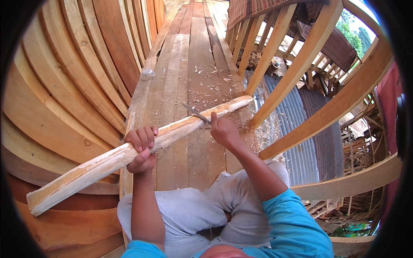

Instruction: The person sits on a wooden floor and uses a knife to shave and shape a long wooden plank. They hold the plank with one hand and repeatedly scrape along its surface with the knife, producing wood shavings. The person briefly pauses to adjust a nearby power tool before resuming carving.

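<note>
Gripping one wooden stick (129,155): left hand (141,148); right hand (223,131) holds one blade (194,112).

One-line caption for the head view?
Left hand steadies a long wooden piece while right hand works a blade along it.

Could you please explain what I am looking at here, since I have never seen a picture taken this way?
This is one fisheye view from a camera worn on a person's head, looking down, so straight edges bend near the rim. There is no machine, only two bare hands. The left hand grips a long rough wooden stick laid slantwise across the lap. The right hand holds a thin metal blade against the stick. Below lies a plank floor scattered with wood shavings. Curved boards rise on the left, bare wooden ribs on the right.
</note>
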Available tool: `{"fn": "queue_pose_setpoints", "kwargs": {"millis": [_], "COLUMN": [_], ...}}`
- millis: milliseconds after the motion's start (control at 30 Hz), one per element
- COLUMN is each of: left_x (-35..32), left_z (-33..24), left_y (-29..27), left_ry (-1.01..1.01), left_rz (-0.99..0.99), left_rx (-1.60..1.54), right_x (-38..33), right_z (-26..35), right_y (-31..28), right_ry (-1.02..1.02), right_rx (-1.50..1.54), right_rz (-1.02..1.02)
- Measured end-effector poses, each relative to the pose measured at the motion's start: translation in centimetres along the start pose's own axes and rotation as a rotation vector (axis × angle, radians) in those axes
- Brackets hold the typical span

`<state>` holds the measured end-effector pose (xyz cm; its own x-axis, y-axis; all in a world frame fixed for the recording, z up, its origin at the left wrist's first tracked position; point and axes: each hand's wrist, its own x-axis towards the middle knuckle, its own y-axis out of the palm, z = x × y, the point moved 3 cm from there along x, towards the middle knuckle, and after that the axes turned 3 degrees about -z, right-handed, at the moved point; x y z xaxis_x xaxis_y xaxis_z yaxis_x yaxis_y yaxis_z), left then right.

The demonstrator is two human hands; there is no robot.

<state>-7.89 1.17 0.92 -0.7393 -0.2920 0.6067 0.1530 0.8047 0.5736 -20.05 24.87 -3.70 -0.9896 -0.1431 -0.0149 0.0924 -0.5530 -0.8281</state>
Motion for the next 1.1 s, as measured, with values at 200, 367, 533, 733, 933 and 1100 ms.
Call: {"fn": "queue_pose_setpoints", "kwargs": {"millis": [200, 367, 533, 733, 933, 1100], "left_x": [0.5, 0.0, -0.5, -0.7, 0.1, -0.4], "left_z": [0.1, 0.2, 0.1, 0.0, 1.0, 0.5], "left_y": [1.0, 0.6, 0.6, -0.1, 0.8, 0.2], "left_ry": [0.01, 0.017, -0.002, 0.0, 0.018, 0.038], "left_rz": [0.036, -0.083, -0.204, -0.177, -0.175, -0.198], "left_rx": [0.013, 0.034, 0.053, 0.042, -0.021, -0.017], "right_x": [5.1, 4.0, 0.8, 1.6, 7.3, 2.6], "right_z": [-10.9, -7.1, -1.1, -2.4, -16.9, -3.6], "right_y": [-1.1, 0.9, 0.2, 1.7, -1.4, 1.5], "right_ry": [0.04, 0.035, -0.087, -0.011, 0.116, 0.14], "right_rx": [-0.243, 0.121, 0.123, -0.014, -0.241, 0.172], "right_rz": [-0.068, -0.108, -0.079, -0.14, -0.04, -0.093]}}
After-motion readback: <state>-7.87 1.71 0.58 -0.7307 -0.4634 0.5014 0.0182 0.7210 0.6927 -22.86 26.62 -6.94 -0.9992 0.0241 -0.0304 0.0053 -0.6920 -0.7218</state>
